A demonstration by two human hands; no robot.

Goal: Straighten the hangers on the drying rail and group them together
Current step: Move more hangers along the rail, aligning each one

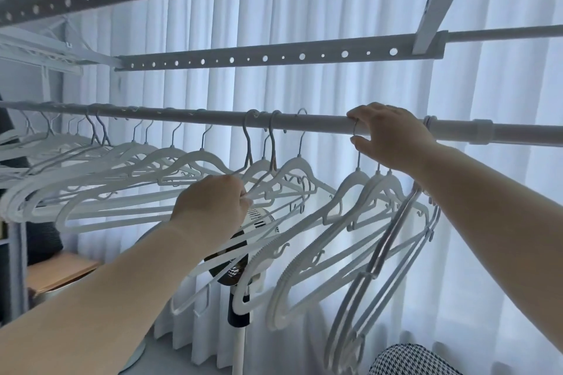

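Grouping is under way: right hand (393, 137) pinches a hanger hook (355, 130) on the rail (182, 115) right of centre, left hand (213, 201) grips a skewed hanger (249, 149) mid-frame, and both likely need sliding left toward the bunched hangers (91, 161).

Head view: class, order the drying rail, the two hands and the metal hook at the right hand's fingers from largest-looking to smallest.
1. Drying rail, spanning the frame.
2. Left hand and right hand: alike, so unranked.
3. Metal hook, smallest.
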